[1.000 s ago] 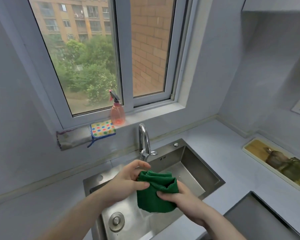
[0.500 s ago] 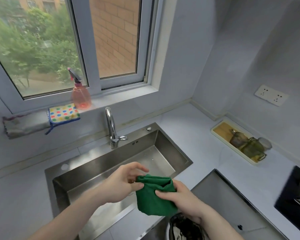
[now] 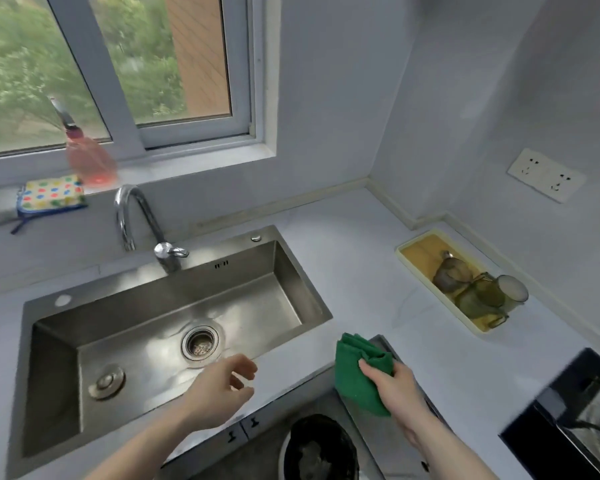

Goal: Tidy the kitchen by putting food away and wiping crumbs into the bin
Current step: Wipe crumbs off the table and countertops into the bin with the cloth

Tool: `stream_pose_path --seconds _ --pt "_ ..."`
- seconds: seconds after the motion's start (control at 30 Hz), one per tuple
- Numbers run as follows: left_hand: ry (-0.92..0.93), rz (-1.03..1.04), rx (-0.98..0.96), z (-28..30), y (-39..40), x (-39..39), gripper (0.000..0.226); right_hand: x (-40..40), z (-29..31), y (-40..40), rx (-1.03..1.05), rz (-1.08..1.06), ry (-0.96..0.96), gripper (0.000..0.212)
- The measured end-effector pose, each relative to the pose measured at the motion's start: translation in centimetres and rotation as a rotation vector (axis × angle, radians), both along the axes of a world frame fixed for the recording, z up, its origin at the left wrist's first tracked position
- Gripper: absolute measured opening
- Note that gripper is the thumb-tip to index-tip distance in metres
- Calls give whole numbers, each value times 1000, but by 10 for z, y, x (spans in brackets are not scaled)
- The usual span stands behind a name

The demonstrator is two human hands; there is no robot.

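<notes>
Beside the sink (image 3: 302, 271), right hand (image 3: 397, 386) holds cloth (image 3: 355, 372) upright.

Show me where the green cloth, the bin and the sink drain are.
green cloth (image 3: 352, 375), head view, on its flat folded front face.
bin (image 3: 321, 448), head view, on the dark liner inside its opening.
sink drain (image 3: 200, 344), head view, on the strainer at its centre.

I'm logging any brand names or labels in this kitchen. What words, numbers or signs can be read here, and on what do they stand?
None can be read.
Spray bottle on the sill: blurred, no label readable.
Sink back wall: small dark marks, too small to tell.
Wall socket: only plug holes, no text.
Green cloth, glass jugs, bin: no lettering visible.
</notes>
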State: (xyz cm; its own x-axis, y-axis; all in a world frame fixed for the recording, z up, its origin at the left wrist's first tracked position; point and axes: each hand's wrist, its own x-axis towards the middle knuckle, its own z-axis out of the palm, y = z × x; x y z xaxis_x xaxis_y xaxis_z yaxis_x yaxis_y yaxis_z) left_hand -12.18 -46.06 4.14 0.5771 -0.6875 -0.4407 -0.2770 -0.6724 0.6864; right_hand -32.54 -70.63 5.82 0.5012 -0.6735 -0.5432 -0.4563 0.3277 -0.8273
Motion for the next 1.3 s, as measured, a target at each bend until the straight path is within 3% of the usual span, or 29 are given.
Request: stream_pose_path --seconds 0.13,0.23,0.33,0.47,0.63,0.8,0.9,0.93,1.03,1.13,1.3 --pt "77 48 111 -35 -29 -34 27 -13 -34 -67 -278 159 159 27" --pt "126 31 186 -63 -44 -56 18 -25 -52 -99 -470 259 215 31" --pt "204 5 272 -92 -56 -72 15 -43 -74 -114 -564 345 282 41" --pt "276 2 447 -147 -59 -87 33 -63 -115 -98 -498 438 312 48" --pt "255 -71 600 -231 -64 -104 24 -87 -193 -59 -374 442 344 42" --pt "318 -91 558 -330 -82 -132 13 -105 -295 -33 -287 372 382 33" --pt "150 -285 606 -425 -73 -158 10 -121 -358 -23 -246 370 386 29" --pt "138 -230 630 -455 -70 -168 9 -127 -376 -21 -222 366 398 29" --pt "-43 -395 601 -535 -75 -188 58 -146 -426 -16 -197 386 423 33" --pt "28 -497 576 -583 -99 -200 60 -162 -460 -14 -190 417 443 35" --pt "146 -702 703 -636 -112 -209 44 -178 -487 -14 -178 442 465 38"
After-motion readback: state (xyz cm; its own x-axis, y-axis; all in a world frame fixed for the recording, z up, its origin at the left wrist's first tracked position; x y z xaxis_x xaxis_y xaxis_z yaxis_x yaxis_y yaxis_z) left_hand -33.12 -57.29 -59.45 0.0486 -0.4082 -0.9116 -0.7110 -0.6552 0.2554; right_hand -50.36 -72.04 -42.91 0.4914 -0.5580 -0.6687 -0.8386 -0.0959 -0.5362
